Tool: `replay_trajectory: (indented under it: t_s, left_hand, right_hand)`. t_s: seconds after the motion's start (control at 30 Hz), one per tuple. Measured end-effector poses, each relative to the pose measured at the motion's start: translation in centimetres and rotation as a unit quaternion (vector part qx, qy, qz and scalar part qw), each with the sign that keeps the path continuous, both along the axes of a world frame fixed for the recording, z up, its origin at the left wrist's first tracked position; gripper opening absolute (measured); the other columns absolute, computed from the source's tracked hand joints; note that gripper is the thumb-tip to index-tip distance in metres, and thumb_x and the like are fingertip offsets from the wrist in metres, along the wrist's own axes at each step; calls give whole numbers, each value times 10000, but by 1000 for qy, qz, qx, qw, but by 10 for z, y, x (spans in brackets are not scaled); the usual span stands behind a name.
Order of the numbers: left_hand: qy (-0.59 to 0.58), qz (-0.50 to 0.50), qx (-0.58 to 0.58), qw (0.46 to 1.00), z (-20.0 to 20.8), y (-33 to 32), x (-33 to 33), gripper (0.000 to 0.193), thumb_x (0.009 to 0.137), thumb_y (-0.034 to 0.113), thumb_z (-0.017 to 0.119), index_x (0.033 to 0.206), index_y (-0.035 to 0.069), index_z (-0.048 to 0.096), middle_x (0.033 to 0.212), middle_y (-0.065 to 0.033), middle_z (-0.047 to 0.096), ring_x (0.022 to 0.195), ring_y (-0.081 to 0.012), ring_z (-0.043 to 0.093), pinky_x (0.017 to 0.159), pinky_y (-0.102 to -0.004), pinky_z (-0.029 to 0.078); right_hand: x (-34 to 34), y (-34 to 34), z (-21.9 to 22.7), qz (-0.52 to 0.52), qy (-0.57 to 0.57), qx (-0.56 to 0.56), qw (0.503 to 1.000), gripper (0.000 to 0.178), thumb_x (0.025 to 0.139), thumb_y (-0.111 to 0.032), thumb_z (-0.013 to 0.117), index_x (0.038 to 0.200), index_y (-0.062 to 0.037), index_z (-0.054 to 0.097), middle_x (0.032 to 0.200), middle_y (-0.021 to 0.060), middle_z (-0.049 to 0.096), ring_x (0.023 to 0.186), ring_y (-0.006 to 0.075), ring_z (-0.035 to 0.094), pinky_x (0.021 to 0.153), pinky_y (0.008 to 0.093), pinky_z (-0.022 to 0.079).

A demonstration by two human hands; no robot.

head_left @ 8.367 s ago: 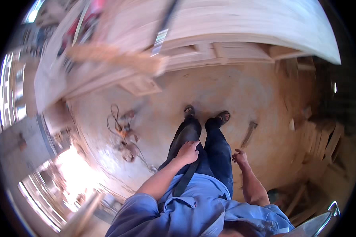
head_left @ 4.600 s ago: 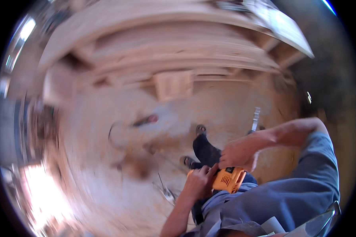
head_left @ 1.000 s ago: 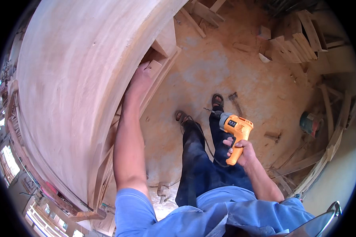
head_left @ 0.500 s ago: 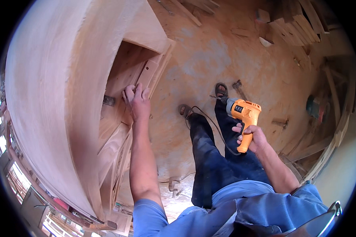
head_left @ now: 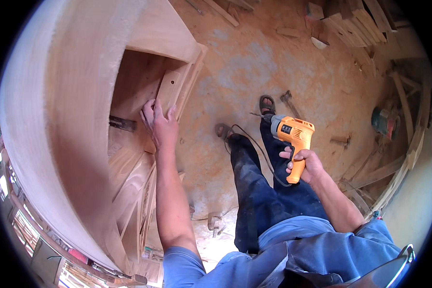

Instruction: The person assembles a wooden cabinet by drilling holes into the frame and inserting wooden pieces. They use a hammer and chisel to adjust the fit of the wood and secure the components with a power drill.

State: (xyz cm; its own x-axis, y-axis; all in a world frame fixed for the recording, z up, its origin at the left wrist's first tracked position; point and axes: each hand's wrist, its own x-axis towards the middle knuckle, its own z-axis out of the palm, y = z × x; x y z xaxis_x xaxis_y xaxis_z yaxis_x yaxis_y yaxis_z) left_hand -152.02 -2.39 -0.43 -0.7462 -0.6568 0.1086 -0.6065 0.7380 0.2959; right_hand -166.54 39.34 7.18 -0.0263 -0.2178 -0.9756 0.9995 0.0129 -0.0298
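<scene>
My right hand (head_left: 313,165) grips the handle of a yellow-orange corded power drill (head_left: 295,132). A thin bit points left from its chuck, over the floor and apart from the wood. At the left, my left hand (head_left: 160,126) holds the edge of a pale wooden rail (head_left: 169,89), fingers bent over it. A small dark hole shows in the rail above my fingers. The rail borders an open recess in a large wooden furniture piece (head_left: 72,96). Inside the recess, left of my hand, lies a dark metal object (head_left: 122,123) whose kind I cannot make out.
The drill's cord (head_left: 259,149) loops past my legs. A metal clamp (head_left: 216,223) lies on the floor near the furniture, and a dark tool (head_left: 289,102) beside my foot. Stacked boards (head_left: 355,29) stand at the far right. Below them is a green and red machine (head_left: 383,122).
The furniture has shifted left in view, showing more of the recess and the dark metal object. My left hand's fingers are bent closer on the rail. The drill stays in my right hand.
</scene>
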Motion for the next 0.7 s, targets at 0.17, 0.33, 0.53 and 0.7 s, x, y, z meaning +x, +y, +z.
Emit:
replay_trajectory:
  t_s: [0.17,0.33,0.53,0.7]
  left_hand:
    - [41,-13,7,999,-13,11,-10,283,824,89,780,1071,-32,717,1211,-144,588,1090,-344,529,944,-468,441]
    - [64,-25,33,997,-10,10,-32,223,827,113,778,1012,2,720,1183,-146,585,1095,-343,555,1001,-513,420]
    - [84,-48,34,995,-14,6,-55,187,801,116,795,961,40,736,1146,-144,584,1055,-359,543,957,-511,433]
    - [82,-87,-8,993,-16,5,-65,251,758,103,829,982,14,756,1083,-133,594,992,-320,540,881,-460,432]
  right_hand:
    - [-3,5,-6,12,-10,0,1000,604,721,-41,536,1311,27,429,1200,231,612,659,268,588,675,455,551]
    - [-3,7,-7,18,-7,8,1000,608,726,-49,540,1319,27,432,1190,224,620,652,266,597,678,451,553]
    - [-5,7,-6,16,2,6,1000,614,725,-56,543,1323,28,434,1195,221,619,647,263,601,673,445,551]
    - [-1,5,-6,-11,13,2,1000,617,721,-58,543,1321,35,434,1196,227,615,650,260,598,671,444,552]
